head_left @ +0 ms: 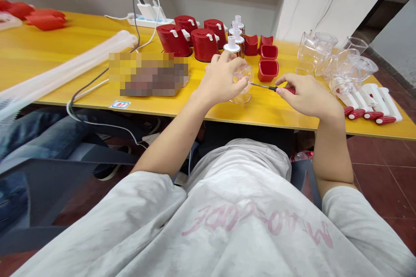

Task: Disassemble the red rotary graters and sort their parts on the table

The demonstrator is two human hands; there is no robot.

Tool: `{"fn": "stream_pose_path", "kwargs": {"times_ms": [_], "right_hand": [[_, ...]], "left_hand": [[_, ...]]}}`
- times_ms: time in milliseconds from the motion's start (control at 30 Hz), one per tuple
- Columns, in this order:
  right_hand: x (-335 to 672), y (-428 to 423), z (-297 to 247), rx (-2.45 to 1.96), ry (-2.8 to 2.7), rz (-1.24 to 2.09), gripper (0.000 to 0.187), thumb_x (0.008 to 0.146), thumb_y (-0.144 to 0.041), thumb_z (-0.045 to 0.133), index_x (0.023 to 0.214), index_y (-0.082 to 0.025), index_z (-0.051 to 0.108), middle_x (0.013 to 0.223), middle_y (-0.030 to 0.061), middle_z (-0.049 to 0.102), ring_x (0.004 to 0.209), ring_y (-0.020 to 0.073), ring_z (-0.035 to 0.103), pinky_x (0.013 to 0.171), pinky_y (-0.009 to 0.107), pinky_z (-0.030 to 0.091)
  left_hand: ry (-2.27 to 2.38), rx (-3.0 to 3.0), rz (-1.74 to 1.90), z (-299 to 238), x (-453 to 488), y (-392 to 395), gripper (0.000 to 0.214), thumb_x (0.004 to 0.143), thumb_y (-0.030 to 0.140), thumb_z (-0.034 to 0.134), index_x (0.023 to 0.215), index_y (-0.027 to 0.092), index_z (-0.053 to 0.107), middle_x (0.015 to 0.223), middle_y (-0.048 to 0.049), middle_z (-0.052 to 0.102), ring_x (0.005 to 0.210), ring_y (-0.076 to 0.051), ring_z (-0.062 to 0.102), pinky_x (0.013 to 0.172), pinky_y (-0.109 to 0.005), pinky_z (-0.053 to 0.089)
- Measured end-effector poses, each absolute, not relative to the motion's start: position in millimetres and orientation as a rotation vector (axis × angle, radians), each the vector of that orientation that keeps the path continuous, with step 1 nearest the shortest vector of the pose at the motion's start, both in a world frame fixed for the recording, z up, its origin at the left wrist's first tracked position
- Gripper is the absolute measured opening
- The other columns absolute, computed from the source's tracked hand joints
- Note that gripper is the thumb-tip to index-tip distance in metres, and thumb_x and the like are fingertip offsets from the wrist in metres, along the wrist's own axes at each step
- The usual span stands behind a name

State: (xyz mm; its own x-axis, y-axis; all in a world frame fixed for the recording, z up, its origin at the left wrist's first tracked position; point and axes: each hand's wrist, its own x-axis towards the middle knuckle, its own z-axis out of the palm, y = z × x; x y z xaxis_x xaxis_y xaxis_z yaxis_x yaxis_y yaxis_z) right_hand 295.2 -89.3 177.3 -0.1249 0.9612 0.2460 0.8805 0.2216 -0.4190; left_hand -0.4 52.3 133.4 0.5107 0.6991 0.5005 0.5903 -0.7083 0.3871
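My left hand [224, 78] is closed around a clear plastic cup-like part [241, 96], which rests on the yellow table near its front edge. In my right hand [303, 93] is a screwdriver [264, 86] with a dark and red handle. Its thin shaft points left, and the tip meets the side of the clear part by my left thumb. Whether a screw sits at the tip is too small to tell. Just behind my left hand stand several white-topped motors [232, 45]. Small red square cups [268, 71] lie beyond the screwdriver.
Several red housings [205, 45] stand at the back, near a power strip [149, 20]. Clear plastic parts [344, 62] and white pieces with red ends [383, 104] lie right. Cables [72, 104] hang over the front edge at left, near a long translucent bag [81, 60].
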Motion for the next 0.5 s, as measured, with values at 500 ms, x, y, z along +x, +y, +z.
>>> {"fn": "stream_pose_path", "kwargs": {"times_ms": [500], "right_hand": [[301.6,-85.2,175.6,-1.617,-2.116,0.237,0.037,0.103,-0.032,0.095,0.139,-0.032,0.095,0.146,0.0141,0.095,0.124,0.042,0.088,0.121,0.064,0.073]], "left_hand": [[1.105,2.578,0.926,134.6,-1.8,53.4,0.062,0.107,0.051,0.08,0.165,0.031,0.082,0.177,-0.0196,0.07,0.167,-0.058,0.061,0.147,-0.083,0.047]]}}
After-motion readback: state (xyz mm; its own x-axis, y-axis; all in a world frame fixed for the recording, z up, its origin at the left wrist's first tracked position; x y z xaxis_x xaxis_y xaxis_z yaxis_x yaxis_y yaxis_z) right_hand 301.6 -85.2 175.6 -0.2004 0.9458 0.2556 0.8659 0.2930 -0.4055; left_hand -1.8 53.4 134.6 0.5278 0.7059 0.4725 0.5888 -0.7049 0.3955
